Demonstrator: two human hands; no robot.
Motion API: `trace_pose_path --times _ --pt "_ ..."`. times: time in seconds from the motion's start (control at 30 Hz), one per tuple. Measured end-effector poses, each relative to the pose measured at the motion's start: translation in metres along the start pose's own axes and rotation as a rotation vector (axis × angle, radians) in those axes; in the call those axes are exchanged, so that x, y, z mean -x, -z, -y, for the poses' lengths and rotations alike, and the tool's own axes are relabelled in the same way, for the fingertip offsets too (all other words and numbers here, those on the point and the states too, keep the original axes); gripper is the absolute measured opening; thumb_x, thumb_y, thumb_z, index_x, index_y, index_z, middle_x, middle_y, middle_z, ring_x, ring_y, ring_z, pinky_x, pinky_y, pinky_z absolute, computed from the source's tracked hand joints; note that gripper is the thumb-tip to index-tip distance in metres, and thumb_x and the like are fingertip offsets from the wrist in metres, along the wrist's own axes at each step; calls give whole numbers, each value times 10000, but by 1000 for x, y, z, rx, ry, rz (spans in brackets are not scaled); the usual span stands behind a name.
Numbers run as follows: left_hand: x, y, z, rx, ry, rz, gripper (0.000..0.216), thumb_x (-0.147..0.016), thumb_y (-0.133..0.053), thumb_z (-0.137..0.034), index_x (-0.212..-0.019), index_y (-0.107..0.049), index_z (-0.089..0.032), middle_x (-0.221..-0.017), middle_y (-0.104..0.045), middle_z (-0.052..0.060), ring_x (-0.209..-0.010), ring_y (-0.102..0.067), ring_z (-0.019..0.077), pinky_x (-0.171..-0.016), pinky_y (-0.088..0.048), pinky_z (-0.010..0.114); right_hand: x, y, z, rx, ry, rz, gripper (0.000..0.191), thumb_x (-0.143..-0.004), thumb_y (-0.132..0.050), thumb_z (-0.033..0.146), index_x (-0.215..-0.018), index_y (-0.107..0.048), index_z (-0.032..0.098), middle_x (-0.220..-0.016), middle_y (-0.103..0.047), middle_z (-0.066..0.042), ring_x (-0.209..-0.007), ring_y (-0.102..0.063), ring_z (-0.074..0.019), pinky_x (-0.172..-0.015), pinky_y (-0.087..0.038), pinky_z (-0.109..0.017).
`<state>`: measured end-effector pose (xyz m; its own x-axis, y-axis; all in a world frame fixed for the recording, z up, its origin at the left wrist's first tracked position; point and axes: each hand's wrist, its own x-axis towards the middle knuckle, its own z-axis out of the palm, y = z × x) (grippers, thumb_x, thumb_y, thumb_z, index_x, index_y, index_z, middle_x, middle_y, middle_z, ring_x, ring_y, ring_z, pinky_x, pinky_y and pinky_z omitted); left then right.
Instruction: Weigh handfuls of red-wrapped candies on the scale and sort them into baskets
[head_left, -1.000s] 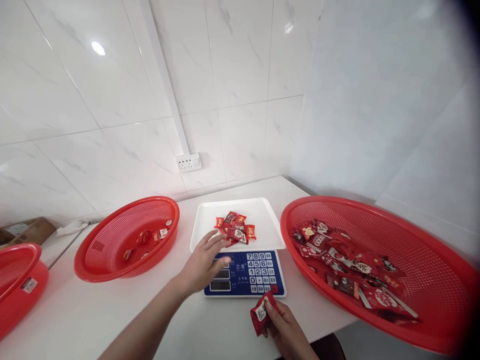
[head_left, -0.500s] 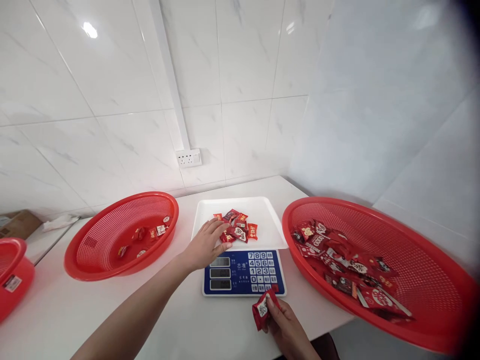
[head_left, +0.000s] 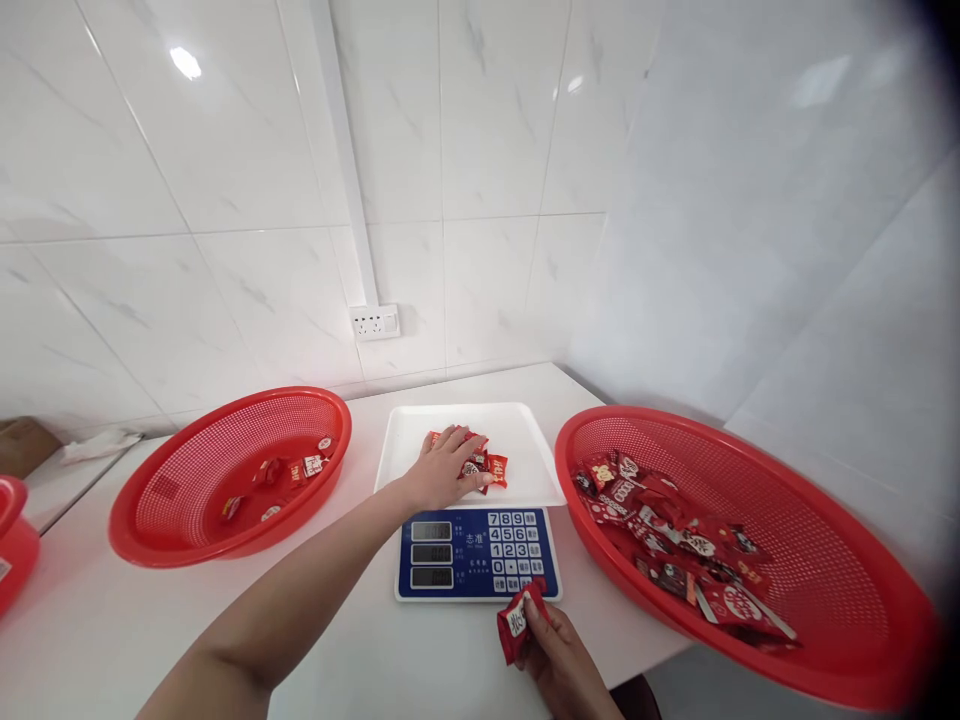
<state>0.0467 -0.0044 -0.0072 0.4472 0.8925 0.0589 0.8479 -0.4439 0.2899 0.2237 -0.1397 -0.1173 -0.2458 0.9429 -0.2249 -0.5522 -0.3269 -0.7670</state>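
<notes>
My left hand (head_left: 444,464) lies over a small pile of red candy packets (head_left: 488,466) on the white tray (head_left: 525,440) of a blue digital scale (head_left: 478,552); its fingers curl down onto the packets. My right hand (head_left: 556,658) is near the table's front edge, in front of the scale, pinched on one red candy packet (head_left: 514,620). A big red basket (head_left: 825,560) at the right holds several red packets (head_left: 667,530). A smaller red basket (head_left: 187,470) at the left holds a few packets (head_left: 281,480).
A third red tub (head_left: 11,540) shows at the far left edge. White tiled walls meet in a corner behind the scale, with a wall socket (head_left: 373,322) above the table. A cardboard box (head_left: 22,440) and a white cloth lie at the back left.
My left hand has reached forward from above the scale's keypad onto the candy pile on the tray. My right hand keeps holding its packet in about the same place.
</notes>
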Motion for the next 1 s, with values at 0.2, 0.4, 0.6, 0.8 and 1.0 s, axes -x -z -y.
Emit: trace_pose_path --times 0.2,0.4,0.6,0.8,1.0 --pt "-25 -14 -8 -48 66 30 680 -806 -289 -679 -1387 -299 -325 -1502 -229 80 -1376 -107 341 -1034 -32 637 1 -2 1 12 23 0 414 -684 -687 519 -549 -556 151 -500 -504 20 -472 -397 -73 -496 -291 -213" --pt "-28 -15 -1 -78 54 -32 538 -862 -323 -538 -1335 -394 -291 -1460 -320 87 -1346 -236 274 -1069 -98 558 2 -3 4 19 8 -5 408 -678 -695 510 -538 -564 151 -499 -498 22 -472 -386 -73 -497 -291 -213" --pt "-33 -13 9 -73 27 -78 534 -896 -311 -408 -1408 -230 -281 -1438 -336 111 -1331 -271 251 -1055 -146 561 3 -5 5 9 -5 -23 405 -657 -711 513 -545 -580 147 -494 -509 22 -469 -389 -69 -495 -283 -208" --pt "-35 -11 10 -73 -65 -57 401 -867 -381 -457 -1221 -491 -305 -1373 -430 68 -1284 -340 267 -1052 -128 568 3 -5 4 31 -8 -35 412 -647 -711 527 -555 -571 150 -503 -508 24 -478 -395 -74 -501 -289 -212" --pt "-34 -11 10 -55 -73 -97 415 -838 -427 -472 -1198 -488 -273 -1348 -457 67 -1261 -369 236 -1072 -122 534 -1 1 1 43 -5 0 408 -667 -691 535 -570 -578 155 -519 -516 15 -486 -397 -84 -508 -293 -226"
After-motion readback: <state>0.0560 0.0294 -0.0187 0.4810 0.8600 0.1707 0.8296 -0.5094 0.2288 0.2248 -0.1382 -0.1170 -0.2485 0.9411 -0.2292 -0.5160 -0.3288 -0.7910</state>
